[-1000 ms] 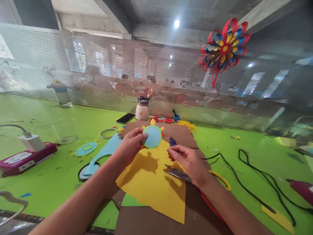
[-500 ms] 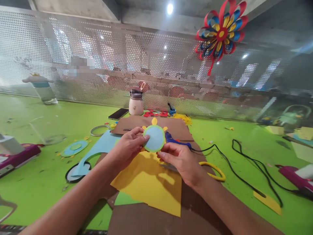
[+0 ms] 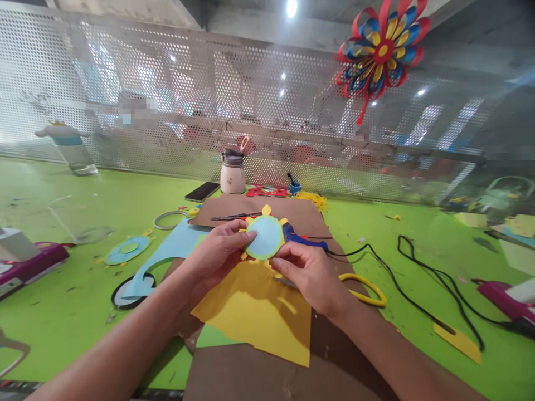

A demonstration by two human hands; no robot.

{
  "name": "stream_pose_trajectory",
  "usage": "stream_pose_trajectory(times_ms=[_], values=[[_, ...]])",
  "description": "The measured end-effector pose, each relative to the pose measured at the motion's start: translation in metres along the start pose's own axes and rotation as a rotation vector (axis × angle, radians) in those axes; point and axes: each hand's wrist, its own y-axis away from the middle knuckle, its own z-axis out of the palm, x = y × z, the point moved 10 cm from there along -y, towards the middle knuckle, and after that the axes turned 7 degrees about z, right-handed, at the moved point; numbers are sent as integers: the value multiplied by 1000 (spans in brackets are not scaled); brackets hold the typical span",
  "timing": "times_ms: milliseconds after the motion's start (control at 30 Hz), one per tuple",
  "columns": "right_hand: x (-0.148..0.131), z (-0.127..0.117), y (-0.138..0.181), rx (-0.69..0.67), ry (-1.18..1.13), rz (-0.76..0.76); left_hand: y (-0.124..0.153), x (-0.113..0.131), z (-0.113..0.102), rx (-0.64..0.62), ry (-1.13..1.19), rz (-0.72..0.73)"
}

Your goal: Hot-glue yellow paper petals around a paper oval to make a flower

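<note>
A light blue paper disc (image 3: 264, 239) with a pale green rim and small yellow petals stands tilted toward me above the cardboard. My left hand (image 3: 223, 248) pinches it at the left edge, thumb on the blue face. At the lower right edge, the thumb and fingers of my right hand (image 3: 311, 275) are closed on the disc's rim. Beneath both hands lies a yellow paper sheet (image 3: 254, 317), over a bit of green paper (image 3: 217, 336). Yellow-handled scissors (image 3: 374, 292) are partly hidden under my right hand. Just behind it rests a blue glue gun (image 3: 305, 241).
Brown cardboard (image 3: 251, 370) covers the middle of the green table (image 3: 401, 223). Left are a cut light blue sheet (image 3: 178, 245), a tape roll (image 3: 132, 289) and another paper flower (image 3: 127, 250). A jar (image 3: 233, 174) and phone (image 3: 202, 191) stand behind; a black cord (image 3: 380, 264) runs right.
The disc has tilted slightly and shifted a little to the right in my hands. Dark scissors on the cardboard behind now show more. Both hands keep their grip.
</note>
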Motion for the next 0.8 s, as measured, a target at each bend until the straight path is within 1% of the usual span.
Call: stream_pose_trajectory(times_ms=[133, 433, 567, 800], values=[[0, 1, 0, -19, 8, 27, 2, 1, 0, 17, -30, -9], [6, 7, -1, -99, -155, 128, 1, -2, -1, 30, -32, -18], [3, 6, 0, -92, -87, 105, 2, -7, -3, 46, -20, -60], [4, 5, -3, -91, -38, 94, 4, -11, -8, 126, -29, -118]])
